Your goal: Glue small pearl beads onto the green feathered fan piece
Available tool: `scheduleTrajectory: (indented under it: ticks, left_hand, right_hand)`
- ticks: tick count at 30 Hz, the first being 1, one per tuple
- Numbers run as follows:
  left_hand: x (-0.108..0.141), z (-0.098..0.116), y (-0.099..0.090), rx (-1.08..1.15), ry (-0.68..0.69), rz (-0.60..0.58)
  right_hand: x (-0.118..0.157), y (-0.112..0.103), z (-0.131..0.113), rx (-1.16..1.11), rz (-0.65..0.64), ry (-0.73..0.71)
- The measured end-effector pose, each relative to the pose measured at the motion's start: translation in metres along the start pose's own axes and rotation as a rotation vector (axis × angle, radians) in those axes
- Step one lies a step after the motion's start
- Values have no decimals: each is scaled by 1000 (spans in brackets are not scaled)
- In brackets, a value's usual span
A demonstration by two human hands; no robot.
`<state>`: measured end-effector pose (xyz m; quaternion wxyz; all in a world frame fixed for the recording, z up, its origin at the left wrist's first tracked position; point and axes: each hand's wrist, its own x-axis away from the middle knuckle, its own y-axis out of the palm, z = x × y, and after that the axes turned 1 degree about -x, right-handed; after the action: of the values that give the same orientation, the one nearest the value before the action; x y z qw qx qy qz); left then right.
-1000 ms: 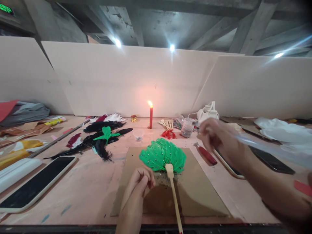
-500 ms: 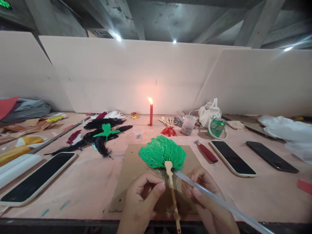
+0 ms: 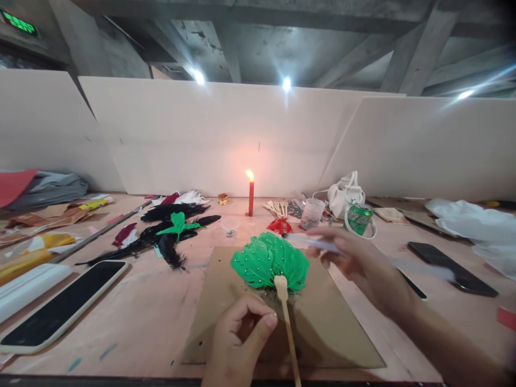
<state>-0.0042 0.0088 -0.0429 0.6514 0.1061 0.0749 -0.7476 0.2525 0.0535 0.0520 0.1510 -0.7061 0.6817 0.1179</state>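
A green feather fan (image 3: 268,260) dotted with small silvery beads lies on a brown board (image 3: 229,301), its wooden handle (image 3: 285,317) pointing toward me. My left hand (image 3: 248,333) is left of the handle, thumb and forefinger pinched; a tiny pale speck shows at the fingertips, too small to name. Reaching over the board's right side, my right hand (image 3: 346,258) holds a translucent glue stick (image 3: 318,243), blurred by motion, its dark tip just above the fan's right edge. Behind the fan burns a red candle (image 3: 251,199).
Black feathers (image 3: 161,231) lie at the left, beyond a phone (image 3: 64,306). Back right are red tassels (image 3: 280,224), a clear cup (image 3: 312,213), a green can (image 3: 358,217) and a white bag (image 3: 344,193). A dark phone (image 3: 451,269) lies farther right.
My right hand has moved forward and right with the glue stick, away from the fan's handle. My left hand keeps its pinch in nearly the same place. The view has tilted up slightly.
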Motion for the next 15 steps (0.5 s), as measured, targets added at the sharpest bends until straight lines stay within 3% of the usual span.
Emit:
scheduleTrajectory:
  ticks: [4,8,11,15]
  left_hand:
    - [-4,-3,-3,-28,24,-31]
    - [-5,-4,-4,-42,21,-13]
    - [-4,-3,-3,-28,8,-6]
    - [-2,-3,3,18,-25,81]
  right_hand:
    - [-91,3,-7,95,108,-80]
    - [-174,26,0,118,192,-115]
    - [-211,49,15,93,197,-99]
    - [-227,70,41,15,193,-73]
